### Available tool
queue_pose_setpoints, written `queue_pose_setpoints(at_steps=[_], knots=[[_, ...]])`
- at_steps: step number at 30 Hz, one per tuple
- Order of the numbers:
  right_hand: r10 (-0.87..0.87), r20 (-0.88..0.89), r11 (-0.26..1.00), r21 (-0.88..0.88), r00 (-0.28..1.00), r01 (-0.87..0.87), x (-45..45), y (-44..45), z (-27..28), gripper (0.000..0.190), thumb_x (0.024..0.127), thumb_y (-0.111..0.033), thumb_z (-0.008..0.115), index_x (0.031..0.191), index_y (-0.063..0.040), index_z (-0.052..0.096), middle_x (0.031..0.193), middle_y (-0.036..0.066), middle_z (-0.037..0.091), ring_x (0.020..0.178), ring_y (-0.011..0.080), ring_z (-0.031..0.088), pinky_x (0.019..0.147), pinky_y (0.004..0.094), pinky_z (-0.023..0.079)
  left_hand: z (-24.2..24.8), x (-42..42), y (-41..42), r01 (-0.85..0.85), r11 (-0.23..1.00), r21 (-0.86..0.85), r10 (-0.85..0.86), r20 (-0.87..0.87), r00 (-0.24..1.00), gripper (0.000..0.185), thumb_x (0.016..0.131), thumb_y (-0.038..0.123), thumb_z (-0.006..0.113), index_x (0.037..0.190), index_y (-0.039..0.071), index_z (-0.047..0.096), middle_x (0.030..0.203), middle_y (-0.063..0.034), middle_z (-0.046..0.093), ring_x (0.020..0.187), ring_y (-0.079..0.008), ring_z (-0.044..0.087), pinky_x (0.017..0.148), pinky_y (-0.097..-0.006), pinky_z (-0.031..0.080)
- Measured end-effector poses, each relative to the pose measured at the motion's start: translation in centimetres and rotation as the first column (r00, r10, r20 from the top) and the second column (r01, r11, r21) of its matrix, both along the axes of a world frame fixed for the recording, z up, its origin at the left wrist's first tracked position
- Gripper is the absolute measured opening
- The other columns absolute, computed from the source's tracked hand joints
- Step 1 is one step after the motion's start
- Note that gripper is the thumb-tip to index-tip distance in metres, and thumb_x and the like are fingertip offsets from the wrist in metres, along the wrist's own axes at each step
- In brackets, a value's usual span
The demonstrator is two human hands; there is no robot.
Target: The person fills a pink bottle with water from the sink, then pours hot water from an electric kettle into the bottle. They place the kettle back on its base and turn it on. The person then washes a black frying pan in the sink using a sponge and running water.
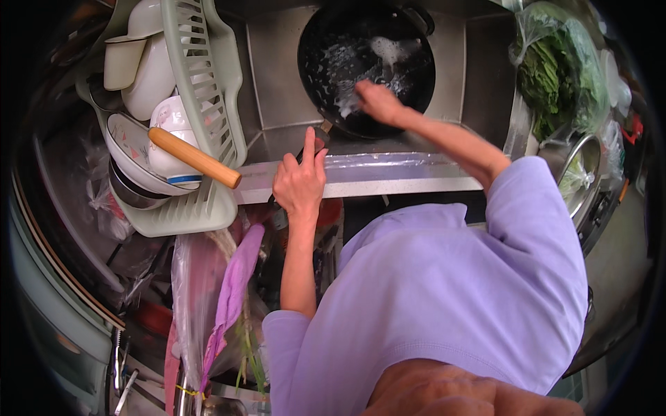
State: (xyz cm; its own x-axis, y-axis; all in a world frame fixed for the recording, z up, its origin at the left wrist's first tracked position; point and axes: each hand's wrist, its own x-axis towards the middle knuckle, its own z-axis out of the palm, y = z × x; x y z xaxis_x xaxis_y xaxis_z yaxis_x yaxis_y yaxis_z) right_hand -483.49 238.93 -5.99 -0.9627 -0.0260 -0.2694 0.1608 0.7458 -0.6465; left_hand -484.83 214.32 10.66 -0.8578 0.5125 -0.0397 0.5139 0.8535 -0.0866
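A black wok (pixel 416 67) with foam and water on its inner surface lies in a stainless steel sink (pixel 281 67). My left hand (pixel 302 179) grips the wok's dark handle at the front edge of the sink, its index finger stretched along it. Over the inside of the wok is my right hand (pixel 377 101), its fingers curled down at the foamy surface. Whether those fingers hold a cloth or scrubber cannot be made out.
A pale green plastic dish rack (pixel 231 99) with bowls, a cup and a wooden-handled item (pixel 192 156) stands left of the sink. Bagged leafy greens (pixel 551 78) and a metal bowl (pixel 583 171) are at the right. A purple cloth (pixel 237 286) hangs below the rack.
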Motion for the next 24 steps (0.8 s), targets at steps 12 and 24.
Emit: queue_pose_setpoints(at_steps=[12,24], knots=[[0.003,0.005,0.997,-0.076,1.000,-0.002,-0.5,-1.6,2.6,0.022,0.078,-0.009,0.065,0.096,-0.002,0.055,0.100,0.022,0.062,0.088,0.0447,0.063,0.076,0.0527,0.053,-0.5,-0.2,0.3,0.005,1.000,0.021,-0.005,-0.025,1.000,0.050,0.083,0.049,0.069,0.131,0.037,0.062,0.066,-0.0036,0.044,0.056,-0.0211,0.053,0.050,-0.0337,0.046],[0.017,-0.001,0.999,0.038,1.000,-0.017,-0.2,-1.6,0.9,0.016,0.077,-0.005,0.059,0.092,-0.001,0.057,0.093,0.024,0.064,0.082,0.0438,0.065,0.069,0.0528,0.054,-0.7,-0.5,0.7,0.005,1.000,0.026,-0.004,-0.038,0.999,0.048,0.083,0.050,0.068,0.129,0.037,0.063,0.066,-0.0036,0.045,0.056,-0.0212,0.054,0.050,-0.0341,0.046]])
